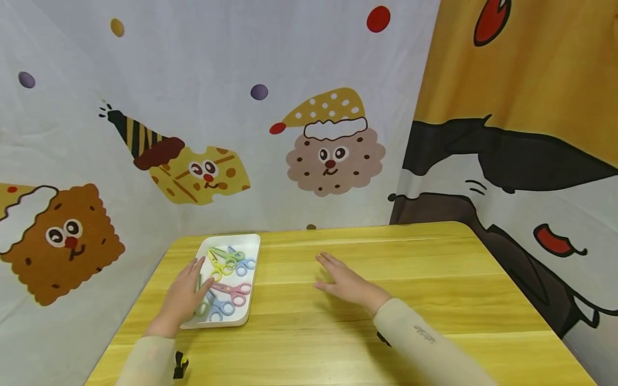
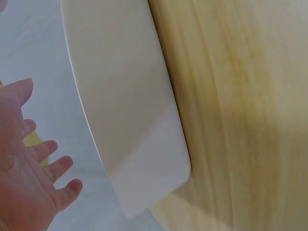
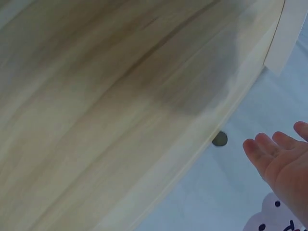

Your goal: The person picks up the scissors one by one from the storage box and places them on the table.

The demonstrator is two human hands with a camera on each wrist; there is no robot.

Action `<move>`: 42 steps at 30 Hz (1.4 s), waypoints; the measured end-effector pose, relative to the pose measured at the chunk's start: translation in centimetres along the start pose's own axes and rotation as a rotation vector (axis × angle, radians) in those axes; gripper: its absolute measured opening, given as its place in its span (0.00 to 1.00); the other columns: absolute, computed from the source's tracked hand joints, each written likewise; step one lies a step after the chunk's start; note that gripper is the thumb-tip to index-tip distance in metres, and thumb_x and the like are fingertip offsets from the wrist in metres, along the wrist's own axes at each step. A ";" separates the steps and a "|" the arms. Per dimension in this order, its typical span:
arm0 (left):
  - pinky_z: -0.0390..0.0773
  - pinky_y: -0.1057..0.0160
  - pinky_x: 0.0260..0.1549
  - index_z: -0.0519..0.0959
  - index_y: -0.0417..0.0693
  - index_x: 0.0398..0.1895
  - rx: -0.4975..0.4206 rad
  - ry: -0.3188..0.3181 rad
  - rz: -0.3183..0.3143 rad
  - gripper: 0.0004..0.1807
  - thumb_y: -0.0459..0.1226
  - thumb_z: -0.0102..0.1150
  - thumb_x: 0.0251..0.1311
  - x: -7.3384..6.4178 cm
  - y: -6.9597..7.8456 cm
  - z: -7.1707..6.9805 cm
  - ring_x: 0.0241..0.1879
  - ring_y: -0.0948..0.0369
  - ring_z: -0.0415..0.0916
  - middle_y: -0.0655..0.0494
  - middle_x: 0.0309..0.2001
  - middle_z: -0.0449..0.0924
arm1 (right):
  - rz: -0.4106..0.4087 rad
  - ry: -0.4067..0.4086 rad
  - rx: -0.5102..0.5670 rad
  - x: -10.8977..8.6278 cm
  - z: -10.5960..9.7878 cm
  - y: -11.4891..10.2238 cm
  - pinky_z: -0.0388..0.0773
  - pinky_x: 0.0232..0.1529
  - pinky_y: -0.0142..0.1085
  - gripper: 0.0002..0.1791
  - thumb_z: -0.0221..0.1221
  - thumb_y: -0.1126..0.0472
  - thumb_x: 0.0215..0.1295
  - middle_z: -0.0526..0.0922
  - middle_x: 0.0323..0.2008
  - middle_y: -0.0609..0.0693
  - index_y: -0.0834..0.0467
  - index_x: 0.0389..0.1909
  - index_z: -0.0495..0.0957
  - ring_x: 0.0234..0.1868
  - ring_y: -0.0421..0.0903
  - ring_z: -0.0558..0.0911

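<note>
1. A white, rectangular plastic tray (image 1: pixel 236 240) is set at ten o'clock on the yellow wood-grained table (image 1: pixel 314 346).
2. Inside, pink plastic scissors (image 1: pixel 233 290) are laid at four o'clock, yellow plastic scissors (image 1: pixel 221 266) near twelve.
3. The left hand (image 1: pixel 185 292) is extended, grasping nothing, at the tray's nine; contact cannot be told.
4. The right hand (image 1: pixel 351 285), likewise unclenched, is held at three.

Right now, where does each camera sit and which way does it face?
Head: head-worn, facing forward and down over a white rectangular tray and yellow wooden table; left hand, right hand, beige sleeves show.
Left wrist: wrist-worn, facing the tray's wall; left hand at left edge.
Right wrist: wrist-worn, facing across the table; right hand at right edge.
Head and left wrist share the tray.
</note>
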State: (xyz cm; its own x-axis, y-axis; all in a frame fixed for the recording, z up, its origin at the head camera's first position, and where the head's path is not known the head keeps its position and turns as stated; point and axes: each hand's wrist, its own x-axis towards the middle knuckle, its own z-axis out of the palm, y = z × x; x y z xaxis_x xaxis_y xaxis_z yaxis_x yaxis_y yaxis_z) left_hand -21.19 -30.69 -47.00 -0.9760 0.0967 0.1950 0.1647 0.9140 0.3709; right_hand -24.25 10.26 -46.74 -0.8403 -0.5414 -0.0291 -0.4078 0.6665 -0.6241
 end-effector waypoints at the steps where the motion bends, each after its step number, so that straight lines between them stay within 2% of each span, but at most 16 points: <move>1: 0.52 0.31 0.61 0.51 0.37 0.72 -0.004 -0.001 -0.010 0.38 0.50 0.47 0.68 -0.1 -0.2 -0.1 0.65 0.31 0.50 0.28 0.69 0.49 | 0.000 -0.003 0.012 0.2 0.2 -0.2 0.54 0.70 0.55 0.44 0.50 0.36 0.65 0.43 0.75 0.51 0.51 0.75 0.46 0.74 0.56 0.49; 10: 0.51 0.32 0.61 0.48 0.33 0.72 -0.047 -0.035 -0.090 0.40 0.51 0.46 0.69 -1.2 -2.7 -0.1 0.65 0.30 0.48 0.25 0.68 0.48 | 0.003 -0.052 0.084 1.6 2.7 -1.9 0.52 0.71 0.53 0.44 0.48 0.35 0.65 0.42 0.75 0.51 0.52 0.75 0.45 0.74 0.54 0.48; 15: 0.51 0.32 0.62 0.46 0.31 0.72 -0.121 -0.072 -0.111 0.41 0.51 0.45 0.69 -1.8 -3.3 -0.1 0.66 0.31 0.46 0.25 0.69 0.47 | 0.020 -0.063 0.200 2.2 4.1 -2.9 0.51 0.71 0.53 0.44 0.49 0.36 0.65 0.43 0.75 0.54 0.53 0.75 0.45 0.74 0.54 0.48; 19: 0.49 0.32 0.62 0.41 0.31 0.72 -0.209 -0.115 -0.165 0.41 0.50 0.42 0.71 -1.9 -3.8 -0.1 0.67 0.30 0.43 0.24 0.69 0.44 | 0.034 -0.038 0.269 2.7 5.0 -3.7 0.51 0.71 0.53 0.43 0.50 0.38 0.66 0.46 0.74 0.56 0.54 0.74 0.46 0.74 0.54 0.49; 22: 0.48 0.32 0.63 0.40 0.30 0.72 -0.253 -0.121 -0.205 0.39 0.48 0.40 0.72 -2.0 -4.1 0.0 0.66 0.30 0.43 0.22 0.68 0.45 | 0.047 -0.020 0.301 3.2 5.6 -4.3 0.52 0.71 0.52 0.43 0.50 0.39 0.66 0.48 0.74 0.56 0.55 0.74 0.48 0.73 0.55 0.51; 25: 0.52 0.33 0.62 0.42 0.27 0.71 -0.262 -0.107 -0.226 0.36 0.45 0.37 0.73 -2.2 -4.4 0.0 0.64 0.30 0.48 0.21 0.65 0.50 | 0.066 -0.008 0.339 3.5 6.2 -5.2 0.57 0.69 0.53 0.42 0.51 0.40 0.66 0.50 0.73 0.56 0.56 0.73 0.49 0.71 0.56 0.56; 30: 0.60 0.37 0.61 0.44 0.26 0.70 -0.284 -0.132 -0.312 0.33 0.44 0.32 0.74 -2.5 -4.6 0.0 0.61 0.31 0.57 0.22 0.64 0.54 | 0.114 0.030 0.399 4.1 7.4 -6.8 0.64 0.65 0.52 0.40 0.53 0.43 0.66 0.55 0.72 0.57 0.58 0.72 0.52 0.66 0.57 0.65; 37: 0.62 0.39 0.61 0.52 0.29 0.70 -0.318 -0.138 -0.398 0.32 0.46 0.30 0.74 -2.7 -4.7 0.0 0.62 0.33 0.57 0.25 0.65 0.55 | 0.201 0.096 0.439 5.1 9.1 -8.8 0.70 0.60 0.52 0.37 0.57 0.48 0.65 0.61 0.68 0.61 0.62 0.69 0.58 0.60 0.59 0.71; 42: 0.60 0.39 0.62 0.54 0.31 0.69 -0.343 -0.122 -0.433 0.31 0.47 0.30 0.74 -2.9 -4.8 0.1 0.63 0.34 0.56 0.26 0.66 0.54 | 0.241 0.133 0.444 5.6 10.4 -10.0 0.69 0.61 0.53 0.36 0.59 0.51 0.63 0.64 0.65 0.64 0.65 0.67 0.61 0.60 0.60 0.71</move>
State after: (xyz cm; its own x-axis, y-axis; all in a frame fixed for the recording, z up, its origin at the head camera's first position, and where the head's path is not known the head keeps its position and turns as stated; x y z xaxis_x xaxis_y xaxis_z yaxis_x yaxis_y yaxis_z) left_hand -19.21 -35.26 -49.46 -0.9708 -0.1952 -0.1391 -0.2373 0.7016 0.6719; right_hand -21.14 -4.75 -48.77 -0.9415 -0.3103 -0.1318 -0.0303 0.4671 -0.8837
